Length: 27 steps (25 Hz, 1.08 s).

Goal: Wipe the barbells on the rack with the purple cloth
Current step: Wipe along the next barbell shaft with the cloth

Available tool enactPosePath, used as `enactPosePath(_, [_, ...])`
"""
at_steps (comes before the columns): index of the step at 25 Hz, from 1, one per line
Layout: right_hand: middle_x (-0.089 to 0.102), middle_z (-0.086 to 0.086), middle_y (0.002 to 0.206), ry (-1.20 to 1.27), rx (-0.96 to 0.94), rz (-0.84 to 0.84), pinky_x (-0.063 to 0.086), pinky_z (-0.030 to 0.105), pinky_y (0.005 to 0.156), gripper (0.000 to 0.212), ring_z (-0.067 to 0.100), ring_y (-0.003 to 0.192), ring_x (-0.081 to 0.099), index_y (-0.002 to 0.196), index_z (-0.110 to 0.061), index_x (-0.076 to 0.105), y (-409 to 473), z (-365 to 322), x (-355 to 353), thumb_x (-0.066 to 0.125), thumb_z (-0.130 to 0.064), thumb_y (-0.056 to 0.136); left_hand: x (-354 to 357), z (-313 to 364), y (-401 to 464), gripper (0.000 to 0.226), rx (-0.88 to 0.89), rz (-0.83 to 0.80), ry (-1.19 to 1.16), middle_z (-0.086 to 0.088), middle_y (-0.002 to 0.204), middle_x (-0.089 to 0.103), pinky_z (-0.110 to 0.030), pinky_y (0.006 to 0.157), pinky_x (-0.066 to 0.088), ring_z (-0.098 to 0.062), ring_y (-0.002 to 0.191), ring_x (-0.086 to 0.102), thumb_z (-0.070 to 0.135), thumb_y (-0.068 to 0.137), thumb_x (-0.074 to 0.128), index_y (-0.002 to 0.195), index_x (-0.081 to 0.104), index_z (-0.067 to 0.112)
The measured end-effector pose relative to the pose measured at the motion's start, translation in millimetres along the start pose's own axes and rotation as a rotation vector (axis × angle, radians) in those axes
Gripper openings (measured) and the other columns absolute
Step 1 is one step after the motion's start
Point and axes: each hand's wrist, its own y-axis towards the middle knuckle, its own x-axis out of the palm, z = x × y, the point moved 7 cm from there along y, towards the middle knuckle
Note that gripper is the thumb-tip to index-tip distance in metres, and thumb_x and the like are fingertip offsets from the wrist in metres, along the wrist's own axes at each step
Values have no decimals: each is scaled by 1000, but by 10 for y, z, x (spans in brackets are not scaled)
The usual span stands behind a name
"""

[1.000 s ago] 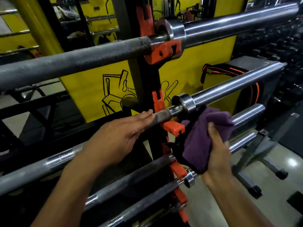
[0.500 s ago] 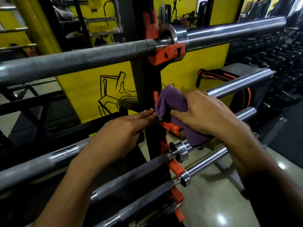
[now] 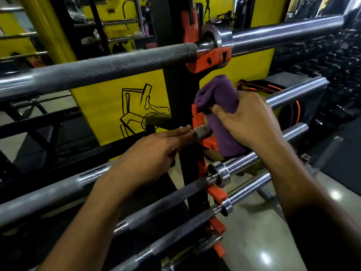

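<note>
Several steel barbells lie level on a black rack (image 3: pixel 175 90) with orange hooks (image 3: pixel 211 59). My right hand (image 3: pixel 248 118) grips the purple cloth (image 3: pixel 216 94), wrapped over the collar of the second barbell (image 3: pixel 293 92) beside the rack post. My left hand (image 3: pixel 154 153) lies on that same bar's knurled shaft, fingers stretched straight toward the post, thumb hidden below. The top barbell (image 3: pixel 101 69) crosses above both hands. Two lower barbells (image 3: pixel 240 165) run beneath my right wrist.
A yellow wall panel (image 3: pixel 117 98) with a black drawing stands behind the rack. Orange and black straps (image 3: pixel 261 87) hang at the right. Dumbbell racks (image 3: pixel 332 55) fill the far right. Glossy floor (image 3: pixel 254 231) lies below the bar ends.
My right hand moved the cloth from under the sleeve up over the collar, leftward to the post. The left hand stayed on the shaft.
</note>
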Motion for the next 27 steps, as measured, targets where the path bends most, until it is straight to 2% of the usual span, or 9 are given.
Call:
enactPosePath(5, [62, -15, 113, 496, -50, 469, 45, 7, 84, 44, -17, 101, 57, 132, -21, 52, -556, -138, -383, 66, -41, 95, -309, -405, -796, 53, 43, 144, -70, 21, 158, 32, -49, 108, 46, -13, 142, 42, 33, 99, 44, 151, 37, 38])
enactPosePath(8, [43, 9, 150, 513, -70, 541, 35, 27, 115, 65, 17, 138, 44, 147, -26, 32, -888, -409, -48, 60, -47, 92, -481, -707, -1373, 51, 18, 240, -82, 20, 155, 39, -50, 111, 44, -12, 141, 43, 28, 99, 47, 149, 42, 36])
enactPosePath(10, [41, 11, 149, 450, -144, 498, 32, 29, 117, 58, 25, 138, 42, 141, -35, 32, -917, -608, 227, 59, -44, 91, -507, -921, -1705, 59, 5, 229, -74, 21, 156, 37, -48, 112, 42, -11, 141, 43, 22, 98, 53, 151, 37, 41])
enactPosePath(13, [53, 15, 134, 222, -181, 388, 38, 47, 112, 53, 30, 127, 49, 137, -11, 49, -740, -605, 510, 54, -36, 91, -564, -1230, -2150, 56, 13, 210, -61, 19, 157, 36, -43, 113, 41, -12, 141, 43, 34, 98, 41, 152, 32, 44])
enactPosePath(17, [65, 1, 114, 280, -2, 234, 48, 42, 99, 38, 23, 110, 61, 118, -22, 59, -601, -571, 756, 54, -44, 88, -637, -1318, -2412, 63, 19, 175, 57, 16, 154, 41, -27, 108, 43, -11, 135, 47, 16, 92, 55, 150, 42, 36])
enactPosePath(20, [65, 3, 116, 423, 43, 388, 45, 45, 104, 47, 24, 113, 60, 120, -25, 59, -827, -685, 798, 54, -53, 84, -643, -1295, -2439, 67, 52, 168, 52, 14, 152, 44, -38, 105, 47, -14, 132, 51, 6, 88, 66, 147, 48, 32])
enactPosePath(23, [59, -12, 113, 362, -178, 354, 38, 41, 113, 37, 15, 114, 54, 117, -32, 59, -1120, -1142, 1083, 56, -43, 82, -652, -1375, -2382, 67, 49, 89, -47, 30, 154, 30, -44, 104, 51, -6, 138, 44, 15, 94, 56, 149, 36, 48])
enactPosePath(25, [61, 0, 118, 170, -335, 302, 24, 45, 119, 48, 18, 119, 50, 119, -16, 62, -1293, -1405, 1363, 58, -39, 78, -671, -1403, -2361, 67, 50, 97, -87, 34, 152, 31, -43, 103, 51, -2, 137, 44, 17, 92, 58, 147, 39, 50])
enactPosePath(27, [64, 9, 116, 131, -458, 315, 28, 49, 116, 53, 24, 116, 53, 117, -5, 63, -1381, -1525, 1484, 64, -37, 75, -698, -1404, -2353, 64, 74, 138, -105, 32, 150, 38, -39, 103, 52, 1, 134, 45, 17, 90, 61, 145, 46, 45])
